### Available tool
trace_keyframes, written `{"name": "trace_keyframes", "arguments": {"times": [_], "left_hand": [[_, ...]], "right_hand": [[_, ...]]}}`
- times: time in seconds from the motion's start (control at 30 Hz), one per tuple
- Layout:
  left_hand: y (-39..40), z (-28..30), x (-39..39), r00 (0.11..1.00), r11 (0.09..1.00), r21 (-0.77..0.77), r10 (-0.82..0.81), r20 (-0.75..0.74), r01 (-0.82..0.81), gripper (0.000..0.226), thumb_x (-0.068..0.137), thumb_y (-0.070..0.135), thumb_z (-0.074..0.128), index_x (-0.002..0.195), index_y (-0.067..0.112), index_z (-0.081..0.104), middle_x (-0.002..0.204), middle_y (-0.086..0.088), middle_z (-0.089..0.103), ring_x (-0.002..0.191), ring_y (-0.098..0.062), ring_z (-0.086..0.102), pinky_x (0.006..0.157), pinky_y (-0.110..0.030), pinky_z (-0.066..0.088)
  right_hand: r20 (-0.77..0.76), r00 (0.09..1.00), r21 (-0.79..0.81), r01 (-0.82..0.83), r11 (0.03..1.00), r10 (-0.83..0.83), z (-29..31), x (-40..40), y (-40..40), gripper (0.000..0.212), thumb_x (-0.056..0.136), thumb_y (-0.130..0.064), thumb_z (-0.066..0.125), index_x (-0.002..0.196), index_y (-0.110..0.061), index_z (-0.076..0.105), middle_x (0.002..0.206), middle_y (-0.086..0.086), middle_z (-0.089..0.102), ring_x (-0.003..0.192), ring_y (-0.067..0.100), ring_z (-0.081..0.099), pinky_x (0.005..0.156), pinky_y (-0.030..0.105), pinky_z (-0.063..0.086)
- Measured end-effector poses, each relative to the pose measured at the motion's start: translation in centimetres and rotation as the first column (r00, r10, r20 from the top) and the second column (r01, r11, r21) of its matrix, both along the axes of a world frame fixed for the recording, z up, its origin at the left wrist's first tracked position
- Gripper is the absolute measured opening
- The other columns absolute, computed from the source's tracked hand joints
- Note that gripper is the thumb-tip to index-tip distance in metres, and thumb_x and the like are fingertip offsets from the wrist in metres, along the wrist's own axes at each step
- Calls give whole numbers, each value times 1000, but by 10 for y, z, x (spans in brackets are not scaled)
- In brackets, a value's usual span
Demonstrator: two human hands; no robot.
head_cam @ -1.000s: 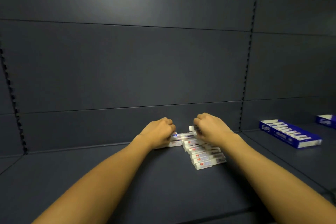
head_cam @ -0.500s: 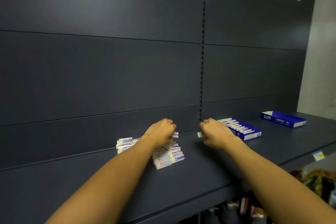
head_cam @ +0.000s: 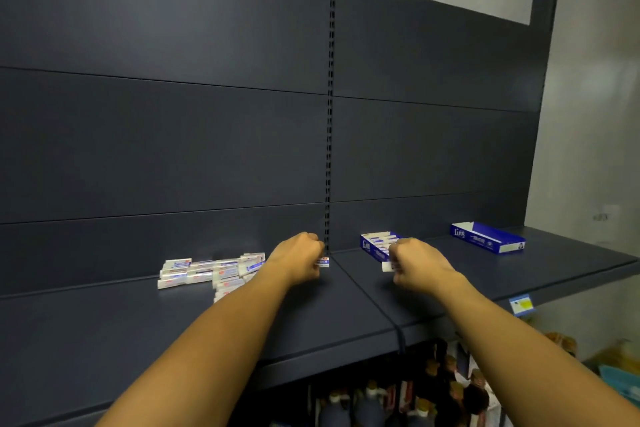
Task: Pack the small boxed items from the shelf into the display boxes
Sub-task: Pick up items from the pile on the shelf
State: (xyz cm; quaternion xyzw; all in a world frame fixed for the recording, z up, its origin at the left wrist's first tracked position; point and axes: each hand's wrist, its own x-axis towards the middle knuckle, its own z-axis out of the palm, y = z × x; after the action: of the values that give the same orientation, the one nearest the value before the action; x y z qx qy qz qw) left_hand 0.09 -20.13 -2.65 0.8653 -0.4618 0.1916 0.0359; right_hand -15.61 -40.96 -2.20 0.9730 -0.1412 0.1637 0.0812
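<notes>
Left hand (head_cam: 300,258) and right hand (head_cam: 414,262), fingers curled, each grip a small white boxed item (head_cam: 322,262); loose pile (head_cam: 211,272) at 9 o'clock, blue cardboard display box (head_cam: 375,246) at 1 o'clock on dark shelf (head_cam: 346,315).

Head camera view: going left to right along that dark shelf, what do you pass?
Pile of small boxed items → left hand holding one item → right hand holding another, in front of a partly filled display box → another blue display box.

price tag (head_cam: 522,304) clipped on shelf edge; bottles (head_cam: 450,388) on lower shelf; teal basket (head_cam: 621,380) far right.
</notes>
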Motion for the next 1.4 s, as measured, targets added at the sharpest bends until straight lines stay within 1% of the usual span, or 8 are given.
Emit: {"name": "trace_keyframes", "arguments": {"times": [0.27, 0.47, 0.63, 0.77, 0.87, 1.03, 1.23, 1.4], "left_hand": [[-49, -2, -35, 999, 999, 37, 5, -44, -3, 23, 86, 16, 64, 108, 10, 65, 115, -6, 57, 102, -27, 58, 84, -43, 54], [-84, 0, -45, 1000, 999, 39, -1, -26, 2, 21, 86, 17, 65, 106, 10, 65, 112, -6, 57, 97, -26, 58, 72, -36, 47], [-111, -3, -36, 1000, 999, 33, 2, -30, -1, 23, 86, 19, 64, 108, 11, 66, 114, -5, 58, 98, -25, 59, 69, -33, 44], [-133, -8, -22, 999, 1000, 23, 5, -32, -4, 24, 87, 21, 64, 110, 14, 66, 116, -3, 58, 100, -24, 59, 69, -31, 43], [-150, -8, -6, 999, 1000, -1, 13, -39, -13, 24, 87, 22, 64, 110, 15, 67, 116, -2, 59, 99, -23, 60, 71, -32, 47], [-181, -7, 25, 996, 999, -41, 21, -83, -25, 26, 89, 25, 66, 113, 15, 68, 119, -3, 60, 101, -22, 61, 82, -38, 56], [-216, 6, 60, 994, 996, -86, 30, -100, -38, 29, 91, 33, 70, 112, 13, 68, 119, -4, 59, 101, -21, 60, 84, -37, 55], [-239, 5, 74, 993, 996, -83, 29, -116, -39, 28, 91, 27, 68, 116, 13, 67, 120, -4, 58, 101, -20, 59, 83, -34, 54]], "right_hand": [[-3, 1000, 17, -11, 1000, 12, -5, -39, -48, 20, 88, -20, 62, 106, -12, 65, 117, 5, 59, 107, 26, 58, 84, 36, 54], [-7, 1000, 39, -29, 999, 29, -7, -46, -76, 24, 90, -23, 64, 112, -13, 65, 121, 5, 59, 112, 23, 58, 88, 37, 55], [-25, 998, 37, -51, 998, 52, -13, -37, -100, 25, 92, -25, 64, 115, -15, 65, 123, 4, 59, 113, 22, 57, 86, 33, 53], [-21, 998, 24, -65, 998, 65, -14, -23, -121, 25, 92, -25, 63, 115, -15, 65, 122, 5, 59, 110, 22, 58, 80, 30, 49], [-20, 996, 16, -85, 996, 85, -11, -6, -137, 27, 93, -27, 64, 117, -15, 64, 124, 5, 59, 111, 22, 59, 81, 31, 51], [-46, 990, 51, -133, 990, 135, -1, 32, -169, 27, 91, -28, 68, 116, -19, 64, 120, 2, 58, 106, 20, 58, 75, 28, 45], [-25, 985, 81, -171, 982, 173, 8, 85, -206, 27, 89, -30, 70, 115, -22, 65, 118, -2, 59, 100, 16, 58, 78, 28, 51], [5, 980, 132, -196, 972, 197, 2, 119, -227, 25, 89, -26, 70, 113, -23, 66, 115, -3, 60, 96, 14, 59, 81, 31, 56]]}}
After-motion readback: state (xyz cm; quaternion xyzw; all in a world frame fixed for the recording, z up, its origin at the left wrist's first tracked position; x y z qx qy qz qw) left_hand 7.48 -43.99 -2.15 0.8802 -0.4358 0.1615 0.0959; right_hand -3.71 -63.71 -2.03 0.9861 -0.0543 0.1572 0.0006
